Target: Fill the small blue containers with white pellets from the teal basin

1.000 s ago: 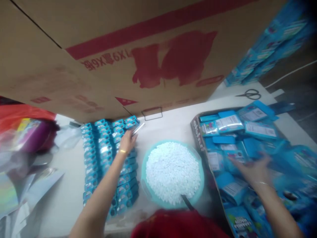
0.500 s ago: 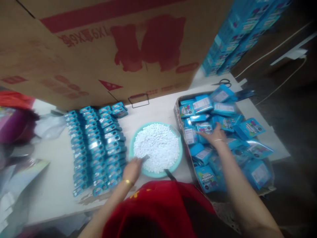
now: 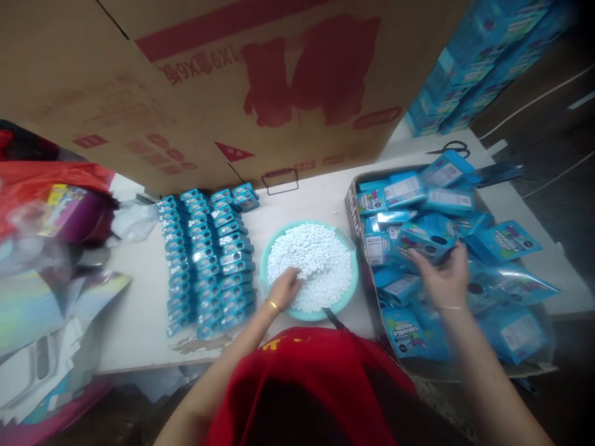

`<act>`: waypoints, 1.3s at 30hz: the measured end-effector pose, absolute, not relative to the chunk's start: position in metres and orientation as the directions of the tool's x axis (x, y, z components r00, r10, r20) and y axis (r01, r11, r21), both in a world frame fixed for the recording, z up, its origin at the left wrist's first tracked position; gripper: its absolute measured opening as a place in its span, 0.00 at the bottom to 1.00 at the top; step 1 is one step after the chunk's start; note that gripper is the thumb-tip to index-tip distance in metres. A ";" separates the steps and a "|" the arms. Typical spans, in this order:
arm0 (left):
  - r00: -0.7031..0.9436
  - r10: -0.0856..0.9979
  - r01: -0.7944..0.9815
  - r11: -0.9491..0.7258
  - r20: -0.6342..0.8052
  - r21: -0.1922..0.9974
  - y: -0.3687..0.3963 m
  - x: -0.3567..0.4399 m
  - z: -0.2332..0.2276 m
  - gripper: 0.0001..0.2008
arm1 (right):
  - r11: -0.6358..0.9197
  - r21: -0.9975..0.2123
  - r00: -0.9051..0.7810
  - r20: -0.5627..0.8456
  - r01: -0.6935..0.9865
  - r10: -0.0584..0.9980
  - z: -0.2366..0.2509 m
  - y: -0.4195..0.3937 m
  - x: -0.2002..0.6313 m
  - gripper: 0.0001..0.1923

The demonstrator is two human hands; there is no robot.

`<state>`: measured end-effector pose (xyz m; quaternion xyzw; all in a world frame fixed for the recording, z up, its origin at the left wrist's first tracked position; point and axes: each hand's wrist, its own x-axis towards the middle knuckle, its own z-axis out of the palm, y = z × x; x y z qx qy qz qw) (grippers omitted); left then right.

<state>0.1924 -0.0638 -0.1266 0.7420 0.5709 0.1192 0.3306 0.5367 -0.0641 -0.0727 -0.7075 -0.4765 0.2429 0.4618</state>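
Note:
My left hand (image 3: 286, 290) is closed at the left side of a round turquoise bowl (image 3: 264, 272) filled with small white pellets (image 3: 320, 260). Its fingertips are at the pellets, and the small grey scoop-like tool it held earlier is hidden among them. My right hand (image 3: 444, 275) grips a small blue candy box (image 3: 425, 240) between thumb and fingers, just above the other boxes. That box has a dark round hole in its face. Beneath it, an open carton (image 3: 356, 214) is heaped with more blue packs, some labelled "Caramelo Macizo".
Rows of blue boxes (image 3: 204, 260) stand left of the bowl. A large brown carton (image 3: 186, 124) walls off the back. Stacked blue boxes (image 3: 465, 80) rise at the back right, near black scissors (image 3: 453, 150). A dark strap (image 3: 332, 318) crosses the bowl's near rim.
My right hand has taken hold of a blue box and raised it slightly. My left hand has moved further into the bowl, its tool now out of sight. The view has shifted left.

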 end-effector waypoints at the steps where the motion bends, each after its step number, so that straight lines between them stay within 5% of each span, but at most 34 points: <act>1: 0.335 0.924 0.753 -0.147 -0.181 0.641 -0.064 0.186 -0.118 0.15 | -0.069 -0.918 0.380 0.093 0.391 0.920 -0.064 -0.071 0.523 0.33; 7: 0.444 0.893 0.713 -0.300 -0.076 0.634 -0.062 0.156 -0.055 0.17 | 0.185 -0.818 -0.013 0.212 0.544 0.977 -0.062 -0.085 0.461 0.19; 12: 0.538 0.842 0.706 -0.430 -0.031 0.562 -0.057 0.151 -0.011 0.17 | 0.321 -0.705 -0.162 0.284 0.632 0.945 -0.091 -0.077 0.439 0.20; 25: 0.626 0.725 0.754 -0.656 -0.287 -0.014 -0.045 0.211 0.055 0.11 | 0.406 -0.605 -0.303 0.271 0.685 0.914 -0.089 -0.073 0.415 0.23; 33: 0.642 0.719 0.743 -0.669 -0.266 -0.015 -0.052 0.210 0.057 0.09 | 0.409 -0.610 -0.321 0.254 0.679 0.912 -0.094 -0.071 0.416 0.23; 39: 0.425 0.862 0.904 -0.421 -0.278 0.077 -0.051 0.163 0.011 0.09 | 0.362 -0.670 -0.219 0.292 0.648 0.931 -0.094 -0.071 0.427 0.21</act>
